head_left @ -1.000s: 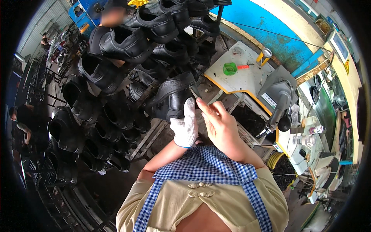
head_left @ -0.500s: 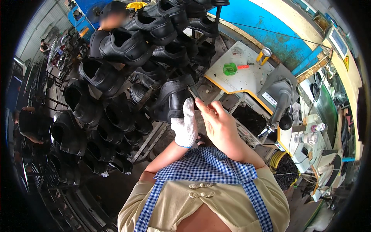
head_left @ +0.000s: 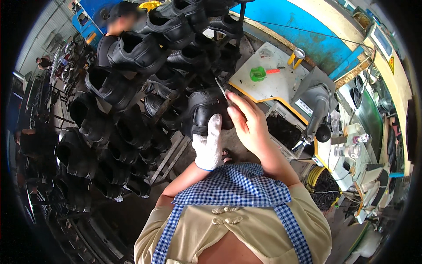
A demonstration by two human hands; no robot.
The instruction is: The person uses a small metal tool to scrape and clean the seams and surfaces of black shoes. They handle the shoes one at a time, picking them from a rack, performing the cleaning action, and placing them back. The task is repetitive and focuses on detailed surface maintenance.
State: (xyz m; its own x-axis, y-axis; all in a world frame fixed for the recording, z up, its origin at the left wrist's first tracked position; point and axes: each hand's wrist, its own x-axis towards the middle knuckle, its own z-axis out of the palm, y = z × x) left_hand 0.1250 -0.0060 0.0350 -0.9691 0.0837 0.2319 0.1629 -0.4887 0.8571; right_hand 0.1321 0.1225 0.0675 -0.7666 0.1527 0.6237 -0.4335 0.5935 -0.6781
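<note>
My left hand (head_left: 207,147), in a white knit glove, grips a black shoe (head_left: 200,115) in front of me, its thumb lying up along the shoe's side. Bare and just to the right, my right hand (head_left: 249,124) is closed on a thin metal blade (head_left: 221,90), which points up and away past the shoe's edge. The blade's handle is hidden in the fingers, so its exact kind does not show. Behind the held shoe, several similar black shoes (head_left: 138,53) sit on a rack.
At the right stands a white worktable (head_left: 268,88) with a green dish (head_left: 258,74), a yellow can (head_left: 296,58) and a grey machine (head_left: 318,105). A crate (head_left: 281,130) of black scraps sits below it. Another person (head_left: 118,26) is behind the rack, far left.
The shoe has turned in my left hand and shows more of its side. My right hand has risen slightly, and the blade now points up, clear of the shoe.
</note>
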